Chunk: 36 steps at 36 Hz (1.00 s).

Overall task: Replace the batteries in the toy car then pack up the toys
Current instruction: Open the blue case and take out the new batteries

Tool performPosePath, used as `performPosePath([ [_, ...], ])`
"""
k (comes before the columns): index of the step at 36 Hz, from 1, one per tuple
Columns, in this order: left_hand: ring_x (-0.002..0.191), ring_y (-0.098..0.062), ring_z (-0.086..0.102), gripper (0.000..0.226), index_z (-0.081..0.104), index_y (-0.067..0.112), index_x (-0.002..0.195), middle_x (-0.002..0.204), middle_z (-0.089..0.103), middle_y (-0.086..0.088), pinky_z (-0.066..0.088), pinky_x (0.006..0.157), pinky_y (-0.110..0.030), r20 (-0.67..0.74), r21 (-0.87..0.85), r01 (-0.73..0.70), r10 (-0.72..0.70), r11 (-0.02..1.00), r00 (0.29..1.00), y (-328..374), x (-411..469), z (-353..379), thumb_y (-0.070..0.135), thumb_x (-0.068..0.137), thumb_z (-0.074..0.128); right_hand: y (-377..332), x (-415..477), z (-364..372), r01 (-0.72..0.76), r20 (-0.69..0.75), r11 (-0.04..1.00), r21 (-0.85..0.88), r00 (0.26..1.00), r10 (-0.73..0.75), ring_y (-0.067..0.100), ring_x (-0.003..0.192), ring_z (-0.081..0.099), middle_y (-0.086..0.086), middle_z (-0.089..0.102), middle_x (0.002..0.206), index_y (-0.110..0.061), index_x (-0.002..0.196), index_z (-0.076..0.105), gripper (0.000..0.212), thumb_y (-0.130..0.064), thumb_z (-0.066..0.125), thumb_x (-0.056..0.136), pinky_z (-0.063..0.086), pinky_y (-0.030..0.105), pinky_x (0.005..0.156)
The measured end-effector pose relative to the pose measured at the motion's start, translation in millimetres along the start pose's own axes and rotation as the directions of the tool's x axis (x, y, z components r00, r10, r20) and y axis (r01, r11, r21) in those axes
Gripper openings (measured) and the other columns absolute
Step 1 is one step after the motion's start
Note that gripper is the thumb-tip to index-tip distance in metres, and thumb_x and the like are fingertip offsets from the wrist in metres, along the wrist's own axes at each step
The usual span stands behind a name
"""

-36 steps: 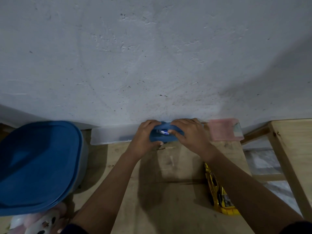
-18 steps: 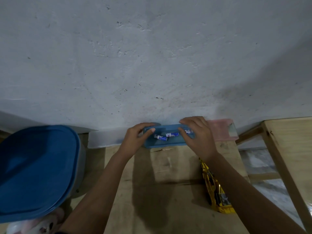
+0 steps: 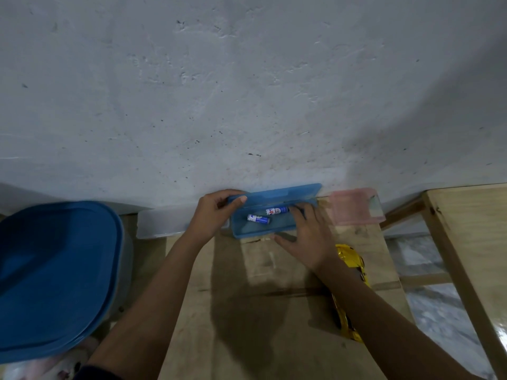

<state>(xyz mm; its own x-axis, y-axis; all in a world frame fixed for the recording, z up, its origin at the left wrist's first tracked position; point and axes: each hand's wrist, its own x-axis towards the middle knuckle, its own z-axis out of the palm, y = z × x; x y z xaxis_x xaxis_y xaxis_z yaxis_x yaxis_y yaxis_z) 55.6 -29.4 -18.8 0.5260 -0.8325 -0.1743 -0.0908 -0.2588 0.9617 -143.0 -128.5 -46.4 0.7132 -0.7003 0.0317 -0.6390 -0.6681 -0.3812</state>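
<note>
The open blue case [image 3: 263,232] on the desk [image 3: 274,338] holds two batteries [image 3: 258,219], the left hand [image 3: 211,215] gripping its left end, the right hand [image 3: 310,238] with fingers spread wide at its right end, and the yellow toy car [image 3: 352,259] lying near that end.

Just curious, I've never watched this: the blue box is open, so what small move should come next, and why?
Probably the right hand pinches the battery at its fingertips and lifts it out. The left hand holds the lid of the blue box open, two batteries lie loose inside, and the yellow toy car waits by the right forearm.
</note>
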Motion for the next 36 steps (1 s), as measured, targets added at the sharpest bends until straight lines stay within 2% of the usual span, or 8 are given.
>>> performPosePath([
  [5, 0.083, 0.006, 0.063, 0.014, 0.069, 0.016, 0.1, 0.094, 0.069, 0.006, 0.051, 0.08, -0.013, 0.002, 0.008, -0.007, 0.007, 1.0, 1.0, -1.3, 0.9, -0.8, 0.014, 0.087, 0.064, -2.8, 4.5, 2.3, 0.015, 0.019, 0.997, -0.076, 1.0, -0.014, 0.035, 0.103, 0.054, 0.017, 0.059, 0.106, -0.005, 0.11, 0.06, 0.056, -0.041, 0.075, 0.071, 0.047, 0.044, 0.09],
  [9, 0.084, 0.005, 0.063, 0.013, 0.069, 0.017, 0.098, 0.094, 0.07, 0.007, 0.052, 0.081, -0.015, 0.007, -0.001, -0.013, 0.013, 1.0, 1.0, -1.7, 1.4, -0.9, 0.014, 0.087, 0.064, -7.2, -0.2, 5.8, 0.024, 0.012, 0.988, -0.152, 1.0, -0.022, 0.032, 0.087, 0.063, 0.012, 0.065, 0.094, -0.008, 0.103, 0.064, 0.05, -0.039, 0.079, 0.067, 0.05, 0.039, 0.076],
  [12, 0.084, 0.003, 0.064, 0.013, 0.069, 0.018, 0.098, 0.094, 0.07, 0.007, 0.052, 0.081, -0.016, 0.003, -0.004, -0.014, 0.014, 1.0, 1.0, -1.7, 1.3, -0.6, 0.015, 0.087, 0.064, -12.2, -2.6, 9.1, 0.012, 0.051, 0.998, -0.062, 0.999, -0.009, 0.031, 0.104, 0.056, 0.013, 0.059, 0.114, -0.008, 0.12, 0.055, 0.051, -0.036, 0.069, 0.08, 0.046, 0.041, 0.086],
  [16, 0.084, 0.005, 0.063, 0.015, 0.069, 0.012, 0.101, 0.095, 0.069, 0.004, 0.05, 0.078, -0.013, -0.01, 0.001, -0.022, 0.022, 1.0, 1.0, -2.3, 0.3, 0.3, 0.014, 0.088, 0.064, -20.0, -0.3, 8.5, 0.051, 0.072, 0.999, -0.001, 0.996, -0.051, 0.031, 0.114, 0.05, 0.014, 0.049, 0.126, -0.008, 0.129, 0.047, 0.055, -0.03, 0.066, 0.083, 0.045, 0.043, 0.092],
  [19, 0.083, 0.005, 0.063, 0.015, 0.069, 0.011, 0.101, 0.095, 0.069, 0.002, 0.049, 0.076, -0.011, -0.019, 0.003, -0.024, 0.024, 1.0, 1.0, -2.6, 0.5, 1.6, 0.014, 0.088, 0.064, -27.6, 2.9, 8.0, 0.132, 0.099, 0.99, -0.04, 0.987, -0.128, 0.027, 0.116, 0.047, 0.01, 0.046, 0.131, -0.012, 0.13, 0.045, 0.053, -0.033, 0.062, 0.085, 0.044, 0.04, 0.093],
  [22, 0.085, 0.005, 0.063, 0.013, 0.069, 0.014, 0.1, 0.094, 0.069, 0.005, 0.049, 0.077, -0.012, -0.008, 0.022, -0.039, 0.039, 0.999, 0.999, -3.0, 0.9, 1.9, 0.014, 0.088, 0.064, -33.8, 5.4, 12.5, 0.185, 0.104, 0.98, -0.079, 0.979, -0.176, 0.026, 0.111, 0.05, 0.008, 0.049, 0.128, -0.013, 0.128, 0.047, 0.051, -0.035, 0.061, 0.084, 0.048, 0.041, 0.088],
  [29, 0.093, -0.006, 0.064, 0.017, 0.07, 0.009, 0.103, 0.099, 0.07, -0.002, 0.052, 0.083, -0.017, 0.011, 0.022, -0.054, 0.054, 0.998, 0.998, -2.8, 1.3, 1.7, 0.014, 0.088, 0.063, -50.7, 9.8, 29.5, 0.238, 0.053, 0.951, -0.196, 0.971, -0.232, 0.024, 0.094, 0.058, 0.007, 0.059, 0.107, -0.013, 0.116, 0.056, 0.056, -0.05, 0.064, 0.076, 0.049, 0.038, 0.071],
  [36, 0.095, -0.01, 0.066, 0.017, 0.07, 0.011, 0.103, 0.1, 0.071, -0.003, 0.054, 0.085, -0.023, 0.036, 0.007, -0.044, 0.044, 0.999, 0.998, -3.1, 4.2, -0.9, 0.014, 0.087, 0.064, -57.3, 15.3, 39.6, 0.242, -0.049, 0.938, -0.249, 0.964, -0.262, 0.022, 0.082, 0.058, 0.002, 0.06, 0.091, -0.015, 0.101, 0.06, 0.053, -0.059, 0.055, 0.073, 0.044, 0.034, 0.066],
])
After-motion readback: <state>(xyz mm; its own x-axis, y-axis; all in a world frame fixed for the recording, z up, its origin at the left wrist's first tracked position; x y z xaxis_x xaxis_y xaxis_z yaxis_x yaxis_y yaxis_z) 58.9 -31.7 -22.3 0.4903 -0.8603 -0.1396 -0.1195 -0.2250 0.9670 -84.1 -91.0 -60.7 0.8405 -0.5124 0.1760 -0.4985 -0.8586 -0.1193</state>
